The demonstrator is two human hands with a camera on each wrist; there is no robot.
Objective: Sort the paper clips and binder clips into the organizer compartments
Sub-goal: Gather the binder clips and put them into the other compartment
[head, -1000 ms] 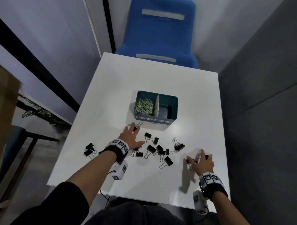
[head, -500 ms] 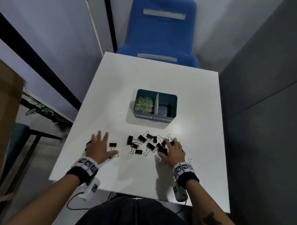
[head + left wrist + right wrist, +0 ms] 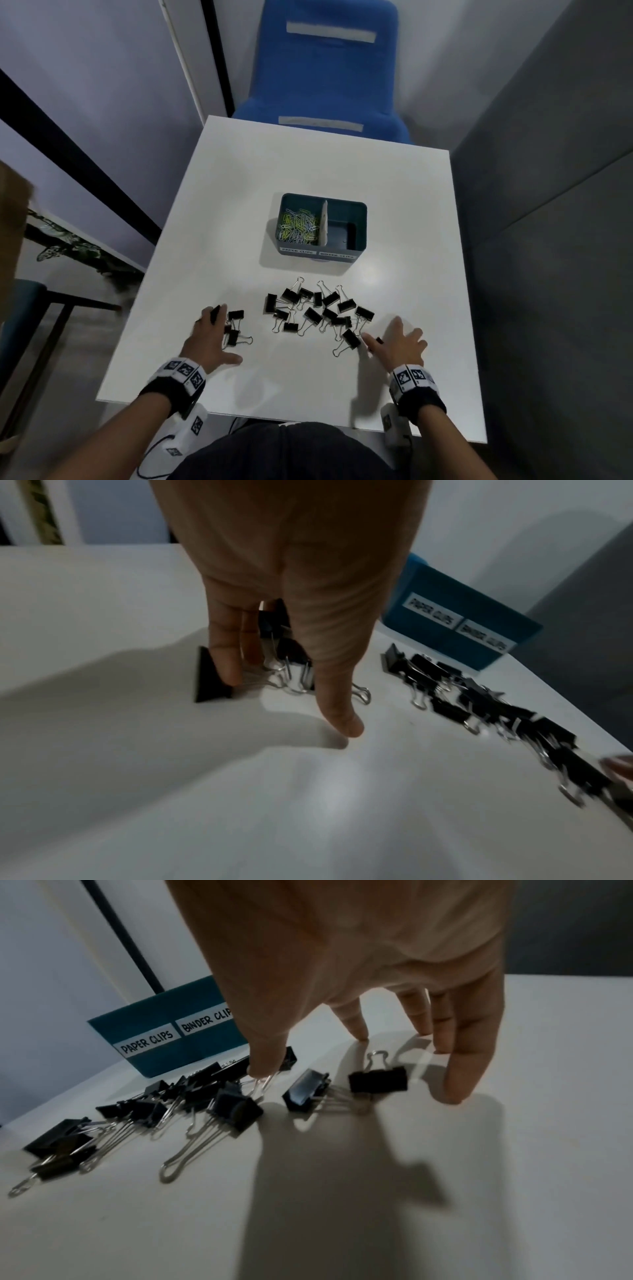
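Two clusters of black binder clips lie between the hands: a few under the left hand [image 3: 209, 337], fingers straight and touching them, then the main pile [image 3: 318, 313] — its long axis across the table [image 3: 411, 212] — then the right hand [image 3: 399, 346], spread, with stray clips beneath. The organizer [image 3: 323, 253] stands beyond — its right compartment bare.

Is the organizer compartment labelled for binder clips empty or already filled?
Empty. In the head view the organizer's right compartment shows only its bare dark floor; the binder clips lie on the table.
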